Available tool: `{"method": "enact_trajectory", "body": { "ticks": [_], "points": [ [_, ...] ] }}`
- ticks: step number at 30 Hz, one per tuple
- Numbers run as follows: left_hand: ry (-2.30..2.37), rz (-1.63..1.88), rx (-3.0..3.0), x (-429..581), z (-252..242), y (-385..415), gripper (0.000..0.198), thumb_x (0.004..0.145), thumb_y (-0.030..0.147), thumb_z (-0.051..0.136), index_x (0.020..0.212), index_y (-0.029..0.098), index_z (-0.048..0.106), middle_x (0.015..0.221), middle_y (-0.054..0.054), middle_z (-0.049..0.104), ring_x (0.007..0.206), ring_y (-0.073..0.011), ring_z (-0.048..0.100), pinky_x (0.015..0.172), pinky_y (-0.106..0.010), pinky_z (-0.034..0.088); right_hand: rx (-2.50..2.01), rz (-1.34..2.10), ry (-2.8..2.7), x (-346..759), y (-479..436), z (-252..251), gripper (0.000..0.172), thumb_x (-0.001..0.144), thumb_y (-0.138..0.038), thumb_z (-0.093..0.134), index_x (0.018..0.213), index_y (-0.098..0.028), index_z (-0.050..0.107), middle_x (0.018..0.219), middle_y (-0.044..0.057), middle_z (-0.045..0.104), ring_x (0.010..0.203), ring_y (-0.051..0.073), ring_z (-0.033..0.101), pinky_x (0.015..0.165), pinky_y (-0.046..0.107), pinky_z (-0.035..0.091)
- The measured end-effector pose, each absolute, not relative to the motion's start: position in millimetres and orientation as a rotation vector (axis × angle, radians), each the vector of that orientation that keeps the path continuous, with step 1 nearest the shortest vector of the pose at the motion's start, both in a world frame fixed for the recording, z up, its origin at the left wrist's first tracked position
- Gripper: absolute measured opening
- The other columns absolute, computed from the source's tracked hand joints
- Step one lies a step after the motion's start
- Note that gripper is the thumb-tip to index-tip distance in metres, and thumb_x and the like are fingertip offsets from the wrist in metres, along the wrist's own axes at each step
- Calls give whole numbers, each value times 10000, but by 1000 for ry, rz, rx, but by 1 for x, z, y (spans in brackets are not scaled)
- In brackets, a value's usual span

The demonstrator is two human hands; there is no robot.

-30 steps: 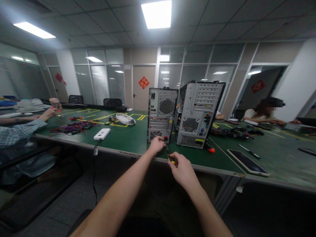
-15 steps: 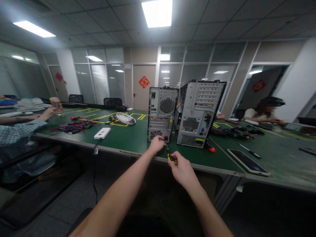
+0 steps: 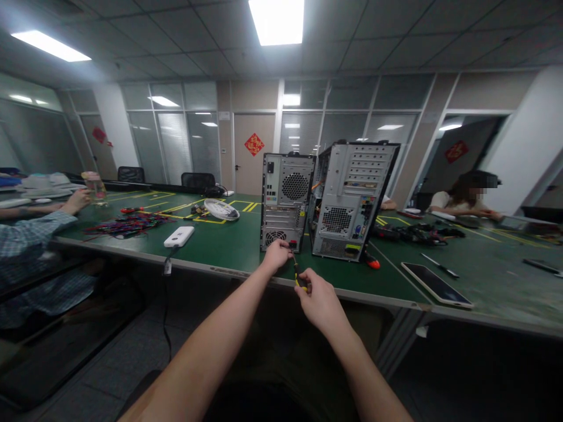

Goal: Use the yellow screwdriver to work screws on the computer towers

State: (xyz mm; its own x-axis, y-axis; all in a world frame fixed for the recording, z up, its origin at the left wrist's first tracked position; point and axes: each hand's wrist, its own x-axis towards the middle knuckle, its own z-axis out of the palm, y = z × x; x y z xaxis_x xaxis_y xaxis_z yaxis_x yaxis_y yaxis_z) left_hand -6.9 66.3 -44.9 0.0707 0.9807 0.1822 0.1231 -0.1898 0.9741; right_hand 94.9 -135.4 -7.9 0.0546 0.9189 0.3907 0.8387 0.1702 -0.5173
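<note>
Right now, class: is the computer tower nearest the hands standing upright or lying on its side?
Upright. The left computer tower stands on its base on the green table, rear panel facing the camera, fan grille high, beside the second tower.

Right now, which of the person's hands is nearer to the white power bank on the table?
Left. The left hand is at the smaller computer case, right of the white power bank; the right hand, gripping a screwdriver, is farther right.

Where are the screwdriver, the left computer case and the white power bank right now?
screwdriver [image 3: 300,282]: head view, on its yellow and black handle at the right hand.
left computer case [image 3: 287,199]: head view, middle of its rear panel.
white power bank [image 3: 179,236]: head view, its top face.
</note>
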Motion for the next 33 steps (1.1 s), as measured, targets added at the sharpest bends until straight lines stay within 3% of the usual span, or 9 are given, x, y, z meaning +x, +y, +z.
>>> {"method": "enact_trajectory", "body": {
  "ticks": [6,17,24,33],
  "points": [
    [1180,1220,1471,-7,-43,65,304,768,23,690,1034,161,639,934,-72,776,857,-170,744,806,-275,565,-1710,226,-1744,93,-138,-4,99,881,-225,577,979,-242,572,864,36,689,760,215,641,684,295,421],
    [1121,1236,1466,-7,-47,67,315,731,-2,698,984,171,623,882,-60,762,823,-176,735,817,-295,558,-1707,60,-1810,93,-135,-9,137,901,-145,605,1022,-208,615,998,60,666,918,199,637,814,281,443],
    [1101,1241,1460,-6,-50,71,316,734,62,758,1002,172,630,888,-62,766,824,-180,739,831,-311,571,-1829,-31,-1750,87,-130,-13,211,961,-146,578,1171,-164,573,1064,92,623,945,210,632,779,277,440],
    [1023,1224,1394,-5,-50,72,236,807,51,669,1000,169,606,850,-50,746,760,-160,746,783,-289,585,-1855,-78,-1720,89,-125,-16,146,1026,-178,503,1166,-155,539,1051,91,608,893,194,633,701,264,416]
  ]
}}
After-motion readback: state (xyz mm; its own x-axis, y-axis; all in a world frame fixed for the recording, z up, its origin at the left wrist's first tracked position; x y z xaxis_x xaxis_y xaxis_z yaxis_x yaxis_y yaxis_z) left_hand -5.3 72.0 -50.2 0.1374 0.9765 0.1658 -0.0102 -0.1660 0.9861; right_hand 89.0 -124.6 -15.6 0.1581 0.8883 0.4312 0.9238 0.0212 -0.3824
